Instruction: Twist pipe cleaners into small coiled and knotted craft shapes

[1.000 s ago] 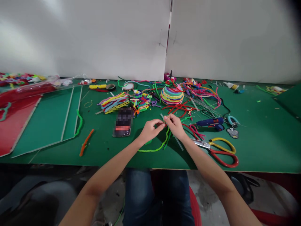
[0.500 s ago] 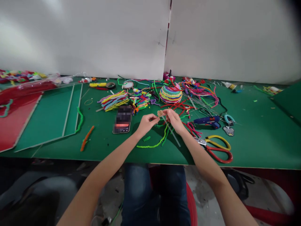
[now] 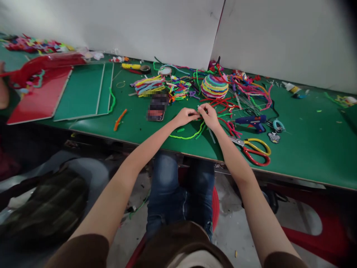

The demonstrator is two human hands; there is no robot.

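My left hand (image 3: pixel 187 116) and my right hand (image 3: pixel 209 114) meet fingertip to fingertip over the middle of the table. Thumb and forefinger of the right hand pinch a small pale piece (image 3: pixel 198 108), mostly hidden by the fingers. The left hand's fingers are pressed together just beside it; whatever lies in them is hidden. Below the right hand a translucent stick (image 3: pixel 212 136) pokes out. Under the hands lie a lime-green pipe cleaner (image 3: pixel 186 137) and a short green piece (image 3: pixel 180 130). Red pipe cleaners (image 3: pixel 220 102) spread just behind.
Scissors (image 3: pixel 255 149) and a blue glue gun (image 3: pixel 252 121) are at right. A striped ball (image 3: pixel 214 87) stands behind, with pipe cleaner bundles (image 3: pixel 149 86) and a phone (image 3: pixel 158 107) to its left. Green boards (image 3: pixel 80 91) and an orange pipe cleaner (image 3: pixel 120 119) are further left.
The view has tilted downward, so the table sits higher. My fingertips have come closer together, and the beige piece that showed between them is now mostly covered.
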